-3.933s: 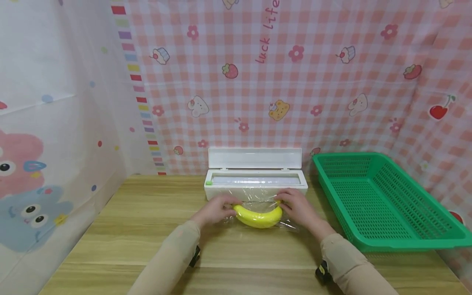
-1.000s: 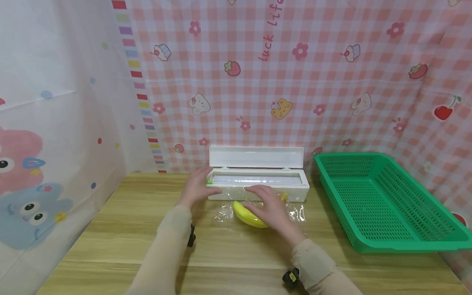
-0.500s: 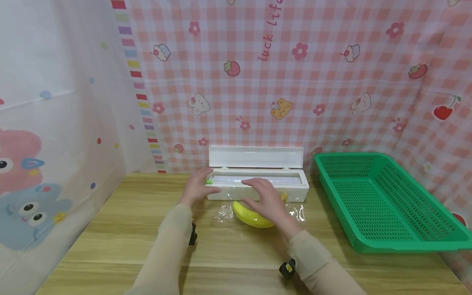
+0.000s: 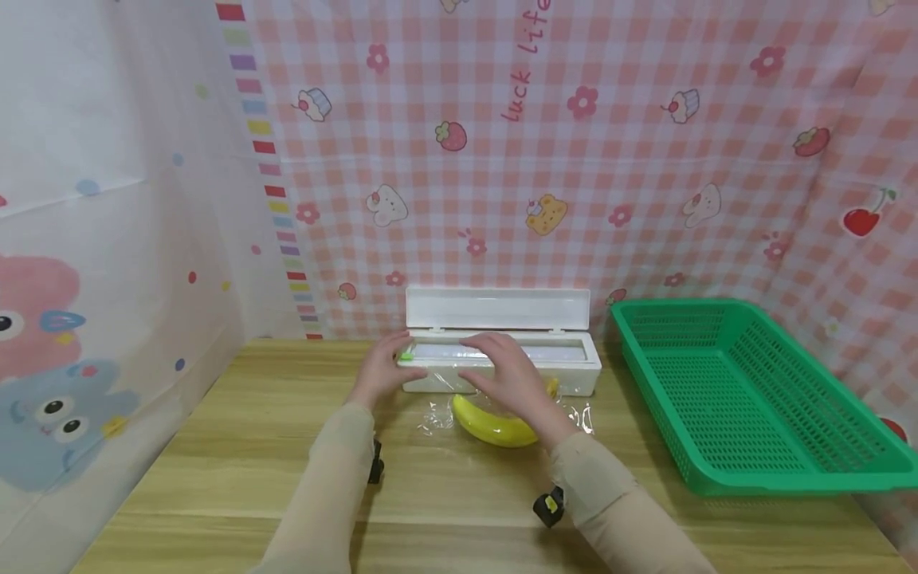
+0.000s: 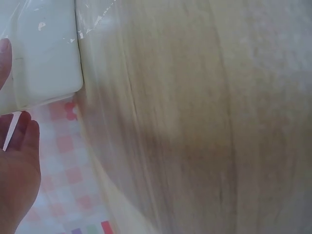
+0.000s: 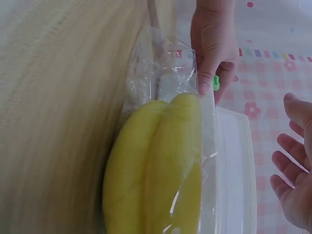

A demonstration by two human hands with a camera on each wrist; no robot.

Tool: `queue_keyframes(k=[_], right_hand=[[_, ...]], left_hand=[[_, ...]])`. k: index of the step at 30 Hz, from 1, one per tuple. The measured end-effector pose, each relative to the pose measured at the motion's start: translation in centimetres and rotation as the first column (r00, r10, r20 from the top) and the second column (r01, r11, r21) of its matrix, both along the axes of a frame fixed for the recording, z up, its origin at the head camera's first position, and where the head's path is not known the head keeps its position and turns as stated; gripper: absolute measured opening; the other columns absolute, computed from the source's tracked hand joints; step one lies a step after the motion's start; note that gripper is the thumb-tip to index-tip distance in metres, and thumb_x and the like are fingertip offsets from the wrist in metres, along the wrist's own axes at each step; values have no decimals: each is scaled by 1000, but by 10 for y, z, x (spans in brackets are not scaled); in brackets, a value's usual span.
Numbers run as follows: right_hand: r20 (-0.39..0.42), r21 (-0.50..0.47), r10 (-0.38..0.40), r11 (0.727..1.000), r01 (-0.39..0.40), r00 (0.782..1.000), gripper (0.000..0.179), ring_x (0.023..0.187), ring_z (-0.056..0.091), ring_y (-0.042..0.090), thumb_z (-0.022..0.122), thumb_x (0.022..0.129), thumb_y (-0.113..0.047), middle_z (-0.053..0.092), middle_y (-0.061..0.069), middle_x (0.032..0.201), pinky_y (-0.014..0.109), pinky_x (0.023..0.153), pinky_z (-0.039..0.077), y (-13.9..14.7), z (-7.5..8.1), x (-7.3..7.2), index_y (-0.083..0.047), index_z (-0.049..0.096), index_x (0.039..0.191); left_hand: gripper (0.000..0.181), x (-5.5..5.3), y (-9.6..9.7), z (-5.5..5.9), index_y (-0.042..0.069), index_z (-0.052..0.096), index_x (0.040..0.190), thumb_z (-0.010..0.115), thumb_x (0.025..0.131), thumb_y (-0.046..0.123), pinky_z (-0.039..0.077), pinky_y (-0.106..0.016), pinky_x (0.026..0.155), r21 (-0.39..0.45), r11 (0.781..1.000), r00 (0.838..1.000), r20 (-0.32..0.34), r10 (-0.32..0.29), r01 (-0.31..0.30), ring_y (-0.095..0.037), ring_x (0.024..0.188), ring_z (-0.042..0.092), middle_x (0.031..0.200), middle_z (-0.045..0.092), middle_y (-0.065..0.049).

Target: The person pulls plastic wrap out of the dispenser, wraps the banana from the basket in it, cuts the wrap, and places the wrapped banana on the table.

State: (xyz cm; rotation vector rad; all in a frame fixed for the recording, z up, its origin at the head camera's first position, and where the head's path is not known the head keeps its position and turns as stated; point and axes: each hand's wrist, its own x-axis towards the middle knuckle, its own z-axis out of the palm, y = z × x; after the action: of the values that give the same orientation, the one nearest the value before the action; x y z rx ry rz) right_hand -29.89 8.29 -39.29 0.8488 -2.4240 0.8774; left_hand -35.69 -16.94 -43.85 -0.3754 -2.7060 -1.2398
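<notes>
A white cling film dispenser [image 4: 437, 379] stands at the back of the table with its lid raised. My left hand [image 4: 378, 371] holds its left end, thumb on the front and fingers around behind. A green slide cutter [image 4: 406, 357] sits beside those fingers. My right hand [image 4: 512, 384] hovers before the dispenser with thumb and fingers apart, holding nothing; the right wrist view shows its fingers [image 6: 287, 168] loosely bent. A yellow banana [image 4: 491, 428] lies under clear cling film [image 4: 434, 418] in front of the dispenser, its right part hidden by my right hand.
To the right a green plastic basket [image 4: 789, 481] stands, overhanging the table's right edge. A pink checked cloth [image 4: 473, 183] hangs right behind the dispenser. The wooden table [image 4: 237, 446] stretches out to the left and front.
Earlier both hands were at the banana's ends; my left hand has since moved to the dispenser's left end. In the last second my right hand shifts left and towards the dispenser.
</notes>
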Motion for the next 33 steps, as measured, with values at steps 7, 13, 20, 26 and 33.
queue_keyframes(k=[7, 13, 20, 26, 33], right_hand=[[28, 22, -22, 1000, 22, 999, 48, 124, 53, 28, 78, 86, -24, 62, 7, 130, 44, 108, 41, -5, 7, -4, -12, 63, 130], [11, 35, -5, 999, 5, 1000, 44, 123, 53, 26, 76, 89, -26, 63, 5, 129, 42, 108, 41, -12, 16, -10, -13, 64, 129], [10, 44, 9, 999, -9, 1000, 45, 125, 52, 26, 76, 89, -26, 62, 5, 131, 42, 109, 39, -22, 20, -15, -13, 63, 130], [28, 51, -2, 999, 0, 1000, 45, 126, 52, 26, 75, 89, -26, 62, 6, 131, 41, 109, 40, -31, 18, -18, -11, 63, 130], [62, 70, -2, 998, -2, 998, 42, 124, 53, 26, 74, 90, -26, 62, 6, 130, 41, 107, 42, -42, 13, -20, -12, 64, 129]], left_hand=[[76, 1, 1, -2, 6, 54, 140, 87, 74, 24, 21, -48, 119, 32, 999, 1000, -5, 11, -10, -31, 142, 33, 153, 42, -9], [73, -1, 1, -4, 5, 56, 138, 87, 75, 24, 22, -49, 118, 17, 1000, 1000, -26, 2, -1, -32, 142, 33, 152, 43, -10], [71, -1, 0, -6, 4, 57, 137, 87, 75, 23, 25, -46, 118, 38, 999, 999, -39, 0, 2, -32, 142, 34, 150, 46, -10], [71, -1, 0, -7, 3, 57, 137, 87, 75, 19, 27, -46, 117, 75, 997, 999, -36, -1, 3, -32, 142, 34, 151, 45, -11], [72, -1, 0, -7, 0, 55, 138, 87, 75, 17, 30, -41, 116, 86, 996, 999, -53, 0, 5, -32, 142, 34, 150, 46, -12]])
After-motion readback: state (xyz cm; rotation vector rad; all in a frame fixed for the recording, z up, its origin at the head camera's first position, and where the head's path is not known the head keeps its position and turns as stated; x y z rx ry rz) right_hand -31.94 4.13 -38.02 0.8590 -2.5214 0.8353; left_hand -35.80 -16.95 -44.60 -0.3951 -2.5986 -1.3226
